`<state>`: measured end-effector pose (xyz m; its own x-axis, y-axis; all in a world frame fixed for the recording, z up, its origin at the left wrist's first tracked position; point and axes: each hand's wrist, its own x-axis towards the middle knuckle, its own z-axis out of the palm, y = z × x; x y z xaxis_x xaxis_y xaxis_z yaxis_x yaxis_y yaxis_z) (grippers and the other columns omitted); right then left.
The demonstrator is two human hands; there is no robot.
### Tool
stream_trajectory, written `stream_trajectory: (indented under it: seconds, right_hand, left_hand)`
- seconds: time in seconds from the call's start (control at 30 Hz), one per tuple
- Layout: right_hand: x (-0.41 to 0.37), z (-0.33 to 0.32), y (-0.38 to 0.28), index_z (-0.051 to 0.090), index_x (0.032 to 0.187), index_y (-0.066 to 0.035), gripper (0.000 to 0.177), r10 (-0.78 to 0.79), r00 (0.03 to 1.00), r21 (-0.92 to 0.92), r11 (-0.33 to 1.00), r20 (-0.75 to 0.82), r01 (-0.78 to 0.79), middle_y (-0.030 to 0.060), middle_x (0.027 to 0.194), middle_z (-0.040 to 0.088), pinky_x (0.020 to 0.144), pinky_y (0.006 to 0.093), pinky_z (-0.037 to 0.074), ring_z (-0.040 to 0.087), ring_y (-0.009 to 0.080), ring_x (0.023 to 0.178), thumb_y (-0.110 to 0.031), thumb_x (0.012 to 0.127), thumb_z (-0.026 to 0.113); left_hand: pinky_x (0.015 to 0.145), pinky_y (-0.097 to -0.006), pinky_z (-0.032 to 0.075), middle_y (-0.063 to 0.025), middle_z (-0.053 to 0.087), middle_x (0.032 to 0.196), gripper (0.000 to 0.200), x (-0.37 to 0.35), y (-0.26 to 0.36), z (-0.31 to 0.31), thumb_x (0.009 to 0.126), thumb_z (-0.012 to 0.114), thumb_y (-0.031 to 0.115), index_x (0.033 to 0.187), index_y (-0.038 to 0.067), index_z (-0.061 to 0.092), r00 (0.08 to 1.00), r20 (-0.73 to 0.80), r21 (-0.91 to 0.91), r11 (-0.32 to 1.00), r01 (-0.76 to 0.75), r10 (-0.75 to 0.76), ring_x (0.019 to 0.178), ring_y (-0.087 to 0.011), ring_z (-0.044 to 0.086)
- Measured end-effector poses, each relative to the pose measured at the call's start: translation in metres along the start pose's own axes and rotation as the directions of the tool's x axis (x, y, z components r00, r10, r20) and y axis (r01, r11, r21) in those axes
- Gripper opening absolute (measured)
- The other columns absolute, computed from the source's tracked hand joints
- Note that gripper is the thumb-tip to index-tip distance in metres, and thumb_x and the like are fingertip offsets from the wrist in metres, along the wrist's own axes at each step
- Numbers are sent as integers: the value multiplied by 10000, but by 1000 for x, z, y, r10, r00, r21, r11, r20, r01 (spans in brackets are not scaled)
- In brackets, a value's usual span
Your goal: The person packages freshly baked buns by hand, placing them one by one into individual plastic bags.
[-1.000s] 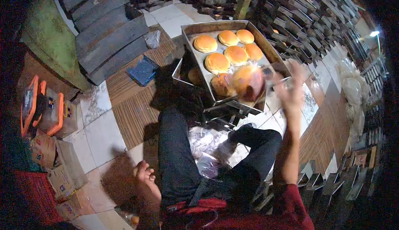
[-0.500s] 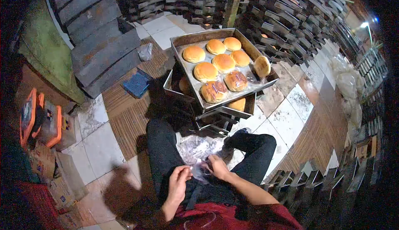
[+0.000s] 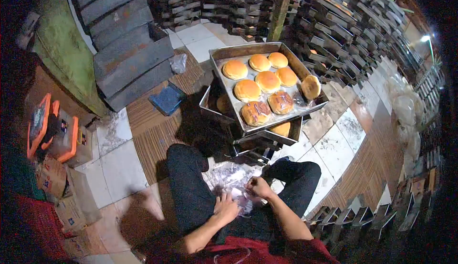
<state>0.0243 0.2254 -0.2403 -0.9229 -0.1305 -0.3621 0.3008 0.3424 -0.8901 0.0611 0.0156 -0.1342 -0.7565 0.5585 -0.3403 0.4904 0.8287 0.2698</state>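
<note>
A crumpled heap of clear plastic bags (image 3: 228, 175) lies between my knees, with some print on it. My left hand (image 3: 225, 209) rests on the near side of the plastic, back up, fingers stretched forward over it. Just to the right, my right hand (image 3: 259, 188) is curled closed at the edge of a clear plastic bag (image 3: 244, 203), its fingertips partly hidden. Beyond my knees stands a metal tray (image 3: 260, 129) of round buns (image 3: 247, 91). Two buns at its near side, including the wrapped bun (image 3: 256, 113), are in printed clear bags; another bun (image 3: 311, 87) leans against the right wall.
Beneath the top tray is another metal tray (image 3: 296, 131), set askew, with a bun (image 3: 281, 129) showing. A blue basket (image 3: 167, 98) lies on the tiled floor to the left. Orange-latched boxes (image 3: 69, 137) and cardboard boxes (image 3: 51, 176) stand at far left. Stacked dark metal pans (image 3: 133, 56) rise behind.
My left hand has moved right and forward onto the plastic, its fingers straightening from a pinch. My right hand has shifted slightly right and curled. The view has turned a little left.
</note>
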Motion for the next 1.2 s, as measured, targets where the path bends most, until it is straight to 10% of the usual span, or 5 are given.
stream_trajectory:
  seconds: [0.2,0.43,0.53,0.6,1.2]
  right_hand:
    - [-13,-2,-9,509,1099,32,671,462,886,-452,799,37,-397,229,978,600,756,375,447,589,290,895,-519,730,612]
    - [-37,2,-57,587,851,14,207,-137,938,-349,937,-318,19,206,747,609,612,375,472,615,325,664,-182,785,589]
    - [-80,9,-150,516,872,22,166,-332,845,-387,907,-419,165,206,713,569,590,381,464,590,360,693,-90,769,580]
    - [-91,41,-159,500,1008,17,294,-656,730,-595,670,-193,445,216,916,568,682,380,474,566,384,832,-50,730,569]
    - [-64,-63,-287,564,911,22,133,-342,878,6,931,-335,365,66,767,604,668,235,445,565,109,714,-96,872,516]
  left_hand:
    - [968,-525,248,-193,475,1217,587,14,10,16,819,471,490,1199,43,469,984,173,-9,999,-42,42,1157,-328,421]
    - [945,-437,325,-189,472,1209,540,12,10,-6,830,520,410,1215,38,450,977,212,-169,985,46,-10,1149,-292,429]
    - [875,-374,398,-140,500,1170,466,19,6,-14,842,557,334,1194,46,455,959,281,-841,492,224,44,1049,-221,486]
    - [769,-322,453,-70,556,1038,336,0,32,-32,858,560,232,1134,55,490,976,48,-825,-559,-82,-213,885,-162,530]
    - [723,-261,486,-91,560,961,617,-21,-11,-178,762,656,45,1250,38,278,917,-344,-820,-412,-397,-200,827,-150,578]
